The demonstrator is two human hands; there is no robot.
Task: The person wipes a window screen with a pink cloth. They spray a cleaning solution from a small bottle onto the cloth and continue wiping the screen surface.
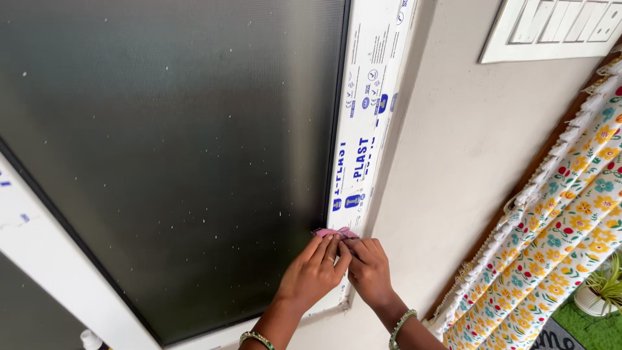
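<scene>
Head view is looking at a window corner, with the frame (363, 142) serving as the landmark. Both hands are meeting at the frame's lower part, where it borders the dark glass (175, 142). A pink cloth (335, 231) is sitting right there against the frame's inner edge, only a small crumpled tip of it showing above the fingertips; the rest is lying hidden under the fingers, so its size and shape are hard to judge. The left hand (312, 272) is lying with fingers pressed together, tips on the cloth, and the right hand (369, 269) is curling beside it, fingertips bunched and pinching the cloth; the two hands are touching. Whether the cloth is pressing on glass or on frame cannot be told. A bangle (256, 338) is showing on the left wrist, half cut off by the bottom edge. Pale specks are dotting the glass, and nothing behind it is coming through. Right of the frame a plain wall (466, 168) is running, with a switch plate (557, 29) cut off at the top edge. Farther right a flowered curtain (564, 227) is hanging, and a potted plant (602, 288) is peeking in, mostly cropped.
</scene>
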